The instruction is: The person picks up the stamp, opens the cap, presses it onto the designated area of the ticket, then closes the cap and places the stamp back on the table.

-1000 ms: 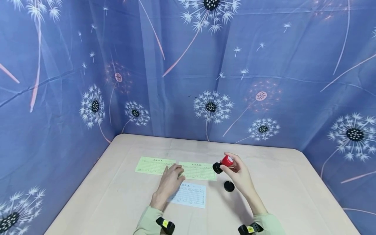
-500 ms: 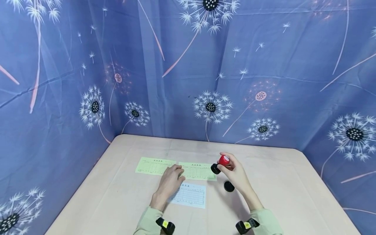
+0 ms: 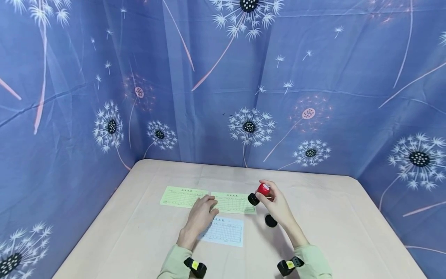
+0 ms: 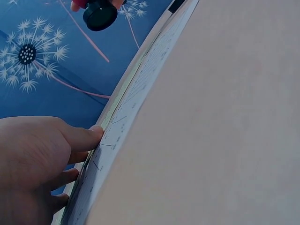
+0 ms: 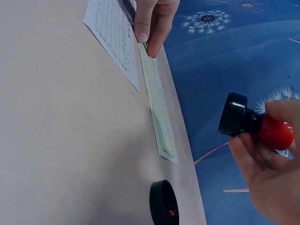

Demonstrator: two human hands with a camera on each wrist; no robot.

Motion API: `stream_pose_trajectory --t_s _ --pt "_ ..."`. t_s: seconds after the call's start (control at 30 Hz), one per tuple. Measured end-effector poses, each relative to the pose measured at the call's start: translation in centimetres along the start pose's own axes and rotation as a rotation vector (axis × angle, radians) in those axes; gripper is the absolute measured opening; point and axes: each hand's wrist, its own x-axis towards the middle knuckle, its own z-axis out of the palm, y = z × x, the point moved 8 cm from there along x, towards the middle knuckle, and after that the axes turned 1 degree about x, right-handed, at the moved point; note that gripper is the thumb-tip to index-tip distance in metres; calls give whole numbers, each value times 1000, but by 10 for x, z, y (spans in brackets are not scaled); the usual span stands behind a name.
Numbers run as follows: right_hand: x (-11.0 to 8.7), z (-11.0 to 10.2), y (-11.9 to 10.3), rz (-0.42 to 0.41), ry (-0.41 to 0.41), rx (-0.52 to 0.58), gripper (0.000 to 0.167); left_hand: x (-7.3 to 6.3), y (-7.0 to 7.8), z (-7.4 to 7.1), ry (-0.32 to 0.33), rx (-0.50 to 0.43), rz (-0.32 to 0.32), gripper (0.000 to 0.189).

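Observation:
My right hand [image 3: 280, 207] grips the red knob of a round stamp [image 5: 234, 114] with a black base. It is held tilted in the air near the right end of the right green form [image 3: 235, 203], its base toward the left. A round black cap [image 3: 270, 221] lies on the table below that hand; a small red mark shows inside it in the right wrist view. My left hand [image 3: 200, 217] rests with loosely bent fingers where the two green forms meet, partly covering the left green form [image 3: 175, 195] and the blue form [image 3: 225, 232] nearer me.
A cream cloth covers the table [image 3: 122, 228]. Blue curtains [image 3: 209, 128] with dandelion prints stand behind it and at both sides. A black wrist camera [image 3: 198, 269] sits on the left sleeve, with another camera [image 3: 286, 267] on the right.
My right hand has shifted a little to the left with the stamp, over the right green form's end. The left hand and the papers stay in place.

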Motion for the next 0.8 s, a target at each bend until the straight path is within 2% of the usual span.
stream_pose_trajectory --t_s 0.3,0.8 --pt "0 6 0 -23 -20 -31 50 0 0 0 -1 -9 -11 36" --pt "1 12 10 1 -17 -73 46 -1 1 -3 -2 -26 -12 36"
